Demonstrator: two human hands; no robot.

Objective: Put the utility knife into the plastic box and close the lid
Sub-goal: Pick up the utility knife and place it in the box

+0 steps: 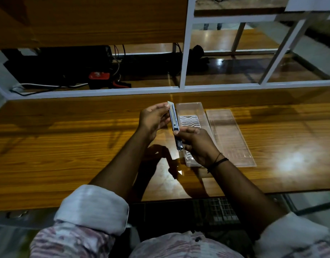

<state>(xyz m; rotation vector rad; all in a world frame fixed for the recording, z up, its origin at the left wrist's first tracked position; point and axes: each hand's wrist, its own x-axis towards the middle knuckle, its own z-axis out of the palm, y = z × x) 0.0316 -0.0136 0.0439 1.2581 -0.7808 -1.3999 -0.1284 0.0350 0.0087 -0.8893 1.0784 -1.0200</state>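
Both hands hold a slim utility knife above the wooden table, its blade tip pointing away from me. My left hand pinches the far end near the blade. My right hand grips the dark handle end. Just right of the knife lies the clear plastic box, open, with a wavy white insert in its bottom; my right hand covers its near half. The separate clear lid lies flat on the table to the right of the box.
The wooden table runs left and right of my hands. Behind it stands a white metal frame, with cables and a red-and-black device on the lower shelf at back left.
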